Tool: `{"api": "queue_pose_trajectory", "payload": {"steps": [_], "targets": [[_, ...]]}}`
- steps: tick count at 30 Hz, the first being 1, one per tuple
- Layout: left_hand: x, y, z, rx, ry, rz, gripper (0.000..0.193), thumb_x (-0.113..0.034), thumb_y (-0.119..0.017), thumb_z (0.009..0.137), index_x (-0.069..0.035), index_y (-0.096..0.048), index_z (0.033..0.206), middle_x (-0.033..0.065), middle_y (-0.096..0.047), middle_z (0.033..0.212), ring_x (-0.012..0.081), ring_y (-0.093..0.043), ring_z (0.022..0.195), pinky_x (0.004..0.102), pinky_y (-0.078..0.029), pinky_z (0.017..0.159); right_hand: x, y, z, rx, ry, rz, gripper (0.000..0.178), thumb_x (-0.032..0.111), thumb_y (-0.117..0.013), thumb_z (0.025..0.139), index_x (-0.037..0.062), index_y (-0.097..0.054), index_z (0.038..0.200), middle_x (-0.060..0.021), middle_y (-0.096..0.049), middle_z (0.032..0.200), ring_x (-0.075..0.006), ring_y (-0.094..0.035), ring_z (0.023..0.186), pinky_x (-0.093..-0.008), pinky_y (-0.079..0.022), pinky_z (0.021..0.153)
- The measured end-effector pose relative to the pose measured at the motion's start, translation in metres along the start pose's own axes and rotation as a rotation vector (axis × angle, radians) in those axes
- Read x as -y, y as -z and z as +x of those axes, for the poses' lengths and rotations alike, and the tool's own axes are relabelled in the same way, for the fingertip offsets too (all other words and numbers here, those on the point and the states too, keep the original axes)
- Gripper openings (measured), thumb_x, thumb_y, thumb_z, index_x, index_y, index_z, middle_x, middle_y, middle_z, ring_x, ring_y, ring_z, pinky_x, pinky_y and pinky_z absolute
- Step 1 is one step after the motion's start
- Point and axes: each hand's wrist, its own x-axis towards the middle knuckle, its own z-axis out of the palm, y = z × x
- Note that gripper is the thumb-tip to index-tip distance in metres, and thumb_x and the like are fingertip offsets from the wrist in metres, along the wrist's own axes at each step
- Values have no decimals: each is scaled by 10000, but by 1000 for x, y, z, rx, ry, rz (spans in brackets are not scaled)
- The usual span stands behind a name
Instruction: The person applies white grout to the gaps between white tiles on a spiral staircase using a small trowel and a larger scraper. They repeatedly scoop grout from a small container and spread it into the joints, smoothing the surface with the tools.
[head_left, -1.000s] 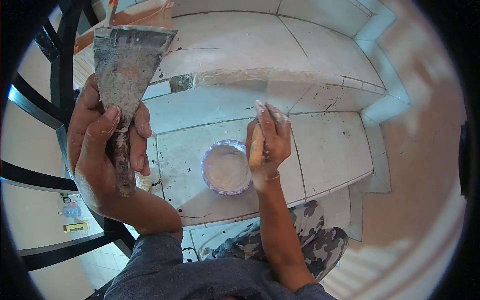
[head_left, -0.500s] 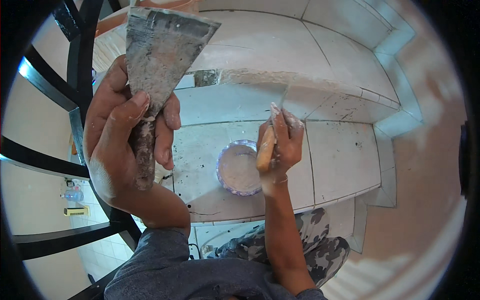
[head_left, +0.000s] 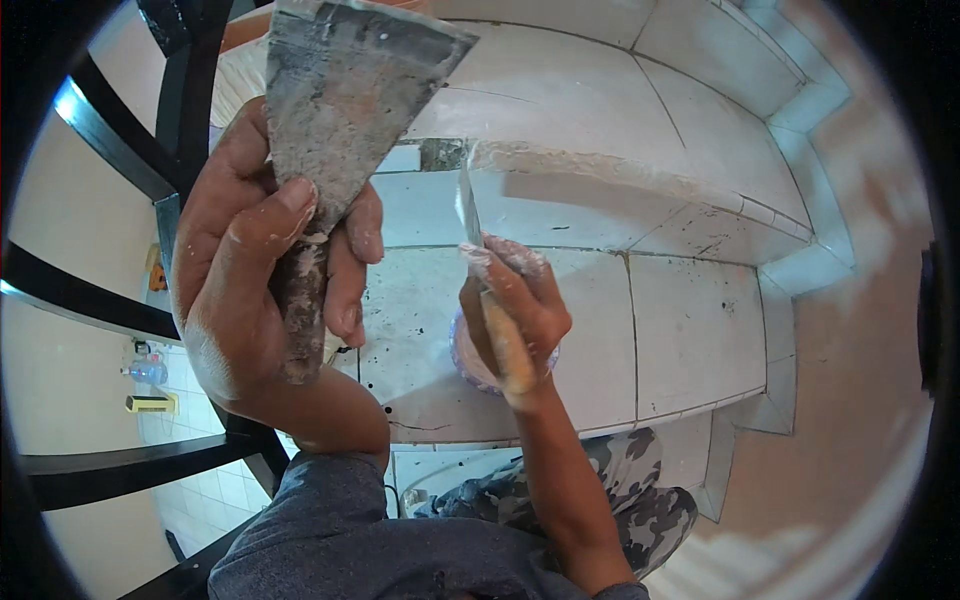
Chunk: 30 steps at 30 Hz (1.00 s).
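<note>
My left hand [head_left: 262, 270] is raised close to the camera, gripping the handle of a wide putty knife [head_left: 345, 90] whose grey, plaster-smeared blade fans out at the top. My right hand [head_left: 512, 305] is lower, over the tiled stair step, gripping a small putty knife [head_left: 468, 205] with a wooden handle, its narrow blade pointing up toward the stair riser. Under this hand sits a small round tub of white filler [head_left: 465, 355], mostly hidden by the hand. Both hands are dusted with white paste.
White tiled stair steps [head_left: 690, 320] run from the centre to the right, with a rough filled edge [head_left: 610, 165] along the upper step. A black metal railing [head_left: 120, 180] curves down the left. My camouflage-patterned trouser leg [head_left: 640, 490] shows at the bottom.
Both hands have come up toward the camera. The right hand lifted the small knife off the tub, its blade now pointing up at the riser.
</note>
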Motion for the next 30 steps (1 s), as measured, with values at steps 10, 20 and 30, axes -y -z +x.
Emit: {"api": "queue_pose_trajectory", "payload": {"steps": [10, 20, 30], "targets": [[-3, 5, 1, 63, -7, -9, 554, -161, -456, 949, 173, -262, 1346, 219, -595, 762, 141, -571, 390, 254, -559, 378, -30, 15, 10, -75, -667, 347, 267, 51, -732, 862, -30, -686, 1111, -78, -694, 1028, -120, -633, 921, -266, -498, 854], [-3, 3, 2, 35, -22, 7, 523, -175, -450, 966, 166, -282, 1326, 221, -587, 755, 133, -561, 382, 245, -540, 351, -59, 54, -13, -243, -587, 219, 251, 20, -705, 882, -52, -656, 1117, -104, -656, 1102, -185, -635, 999, -325, -515, 907], [0, 8, 4, 85, -11, 77, 502, -190, -424, 989, 157, -307, 1332, 199, -611, 790, 91, -555, 391, 200, -529, 364, -30, 133, -31, -264, -698, 179, 286, -24, -698, 879, -36, -618, 1153, -94, -649, 1112, -178, -637, 976, -319, -523, 877]]}}
